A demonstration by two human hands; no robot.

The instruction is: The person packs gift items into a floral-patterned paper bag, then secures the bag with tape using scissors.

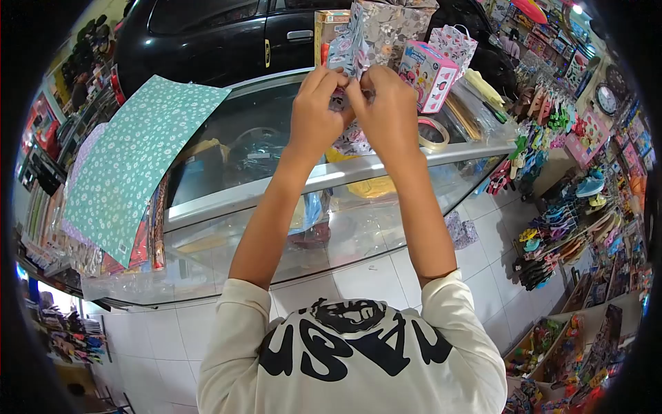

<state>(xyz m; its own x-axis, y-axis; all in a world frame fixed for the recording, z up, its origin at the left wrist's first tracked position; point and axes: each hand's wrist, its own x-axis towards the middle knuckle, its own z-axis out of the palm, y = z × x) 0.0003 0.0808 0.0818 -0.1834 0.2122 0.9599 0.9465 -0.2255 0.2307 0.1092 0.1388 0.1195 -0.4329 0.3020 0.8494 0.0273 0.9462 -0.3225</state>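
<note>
My left hand [320, 110] and my right hand [384, 107] meet above the glass counter, fingers bent and pressed together. Between them is floral paper [348, 52], light blue and pink, which both hands pinch; its lower part is hidden behind the fingers. Just behind stands a larger grey floral-wrapped package [396, 27]. A pink toy box [429, 76] is to the right of my right hand, with a white floral bag [455, 48] beyond it. A tape roll [433, 133] lies near my right wrist.
The glass counter [234, 204] has a metal front edge. Green floral sheets [145, 152] lie at its left end. Behind it stands a black car [200, 48]. Racks of hair accessories [552, 228] hang at the right, and plastic sleeves lie on the counter's right end.
</note>
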